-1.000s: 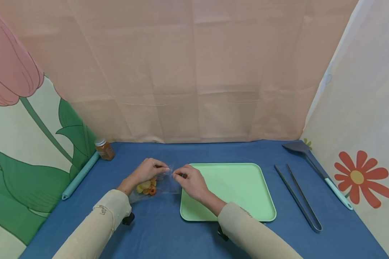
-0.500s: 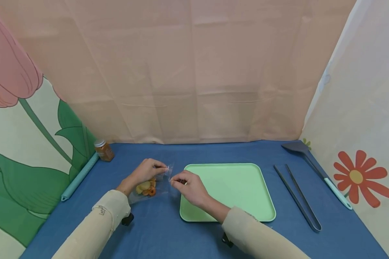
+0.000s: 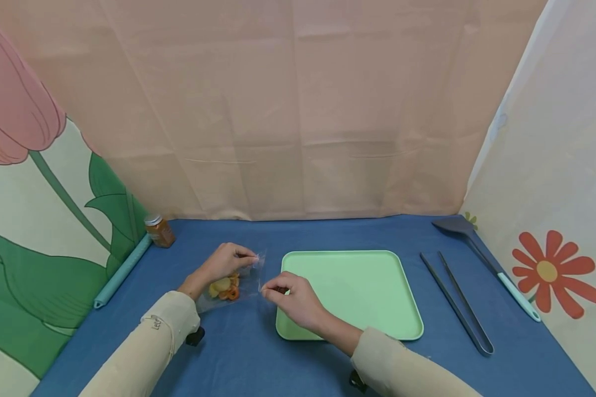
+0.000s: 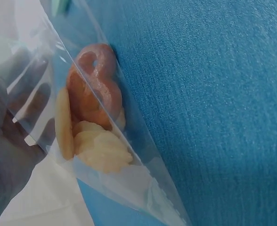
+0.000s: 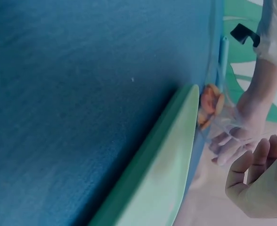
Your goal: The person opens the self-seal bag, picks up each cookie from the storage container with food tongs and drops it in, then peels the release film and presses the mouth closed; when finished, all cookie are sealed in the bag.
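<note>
A clear plastic bag [image 3: 248, 284] stands over the blue cloth, left of the tray. Inside it are several baked pieces: a pretzel-shaped one [image 4: 100, 89] and pale ridged cookies [image 4: 103, 147]. My left hand [image 3: 224, 261] pinches the top edge of the bag between thumb and fingertips. Lower along the same open edge, my right hand [image 3: 295, 300] pinches the bag's near corner, its wrist over the tray. In the right wrist view both hands, the left hand [image 5: 237, 127] and the right hand [image 5: 261, 179], face each other across the film.
A light green tray [image 3: 357, 292] lies right of the bag. Metal tongs [image 3: 457, 303] and a turner [image 3: 487, 259] with a mint handle are farther right. A spice jar [image 3: 160, 230] and a rolled teal cloth [image 3: 124, 270] lie along the left edge.
My right hand has slid down and toward me along the bag's edge, away from the left hand. The left hand has stayed nearly in place, and the bag's edge is spread longer between them.
</note>
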`<state>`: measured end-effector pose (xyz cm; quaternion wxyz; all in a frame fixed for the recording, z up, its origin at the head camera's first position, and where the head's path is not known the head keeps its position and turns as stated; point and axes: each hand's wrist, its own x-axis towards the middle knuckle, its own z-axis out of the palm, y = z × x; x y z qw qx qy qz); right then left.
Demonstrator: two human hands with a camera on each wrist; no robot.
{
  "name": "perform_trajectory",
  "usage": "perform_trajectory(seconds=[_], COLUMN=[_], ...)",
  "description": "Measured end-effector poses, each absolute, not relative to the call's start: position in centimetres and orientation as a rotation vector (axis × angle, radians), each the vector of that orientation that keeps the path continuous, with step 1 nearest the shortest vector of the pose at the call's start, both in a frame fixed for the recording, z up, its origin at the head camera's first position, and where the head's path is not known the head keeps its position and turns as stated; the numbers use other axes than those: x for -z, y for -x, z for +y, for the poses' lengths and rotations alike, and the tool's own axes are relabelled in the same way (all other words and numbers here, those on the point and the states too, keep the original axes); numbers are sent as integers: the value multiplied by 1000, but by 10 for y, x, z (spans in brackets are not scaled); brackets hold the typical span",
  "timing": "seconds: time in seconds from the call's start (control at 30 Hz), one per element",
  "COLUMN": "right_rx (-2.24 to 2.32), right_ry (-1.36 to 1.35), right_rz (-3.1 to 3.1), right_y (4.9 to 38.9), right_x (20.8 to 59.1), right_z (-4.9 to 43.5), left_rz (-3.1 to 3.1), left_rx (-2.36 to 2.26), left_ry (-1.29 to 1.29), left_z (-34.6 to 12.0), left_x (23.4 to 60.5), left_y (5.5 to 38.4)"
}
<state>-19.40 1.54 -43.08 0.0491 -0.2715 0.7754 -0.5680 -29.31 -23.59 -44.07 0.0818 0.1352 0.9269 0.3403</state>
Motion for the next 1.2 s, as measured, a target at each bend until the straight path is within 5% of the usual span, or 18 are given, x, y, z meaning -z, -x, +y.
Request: perform_trajectory(seconds=[1.2], right_rx=[1784], right_ry=[741], right_rz=[2277], right_y=[173], right_x=[424], right_z=[31], left_rz=[2803], left_rx=[-938], left_ry=[-436], left_z=[-234], left_x=[438], left_y=[296])
